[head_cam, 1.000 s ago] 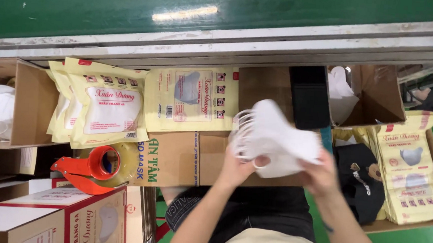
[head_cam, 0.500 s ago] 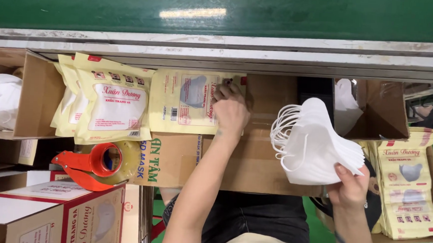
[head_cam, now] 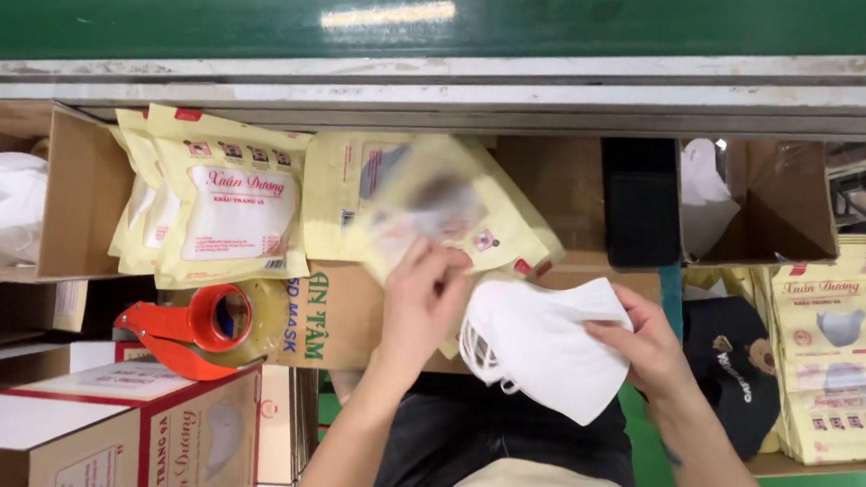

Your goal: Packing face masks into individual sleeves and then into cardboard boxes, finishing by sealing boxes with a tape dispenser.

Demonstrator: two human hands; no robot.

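Left hand (head_cam: 422,298) pinches yellow pouch (head_cam: 445,209), pouch at twelve o'clock; right hand (head_cam: 647,342) clutches white mask stack (head_cam: 537,345) at nine o'clock.

A packing line in a factory: a green conveyor belt (head_cam: 447,14) with cardboard boxes (head_cam: 85,202) and yellow pouches (head_cam: 230,211) stacked just below it.

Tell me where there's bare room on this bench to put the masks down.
Bare cardboard shows between the yellow pouches and the black box. Left is crowded with the pouch stack and tape dispenser; right holds more pouches. Left hand and right hand fill the middle.
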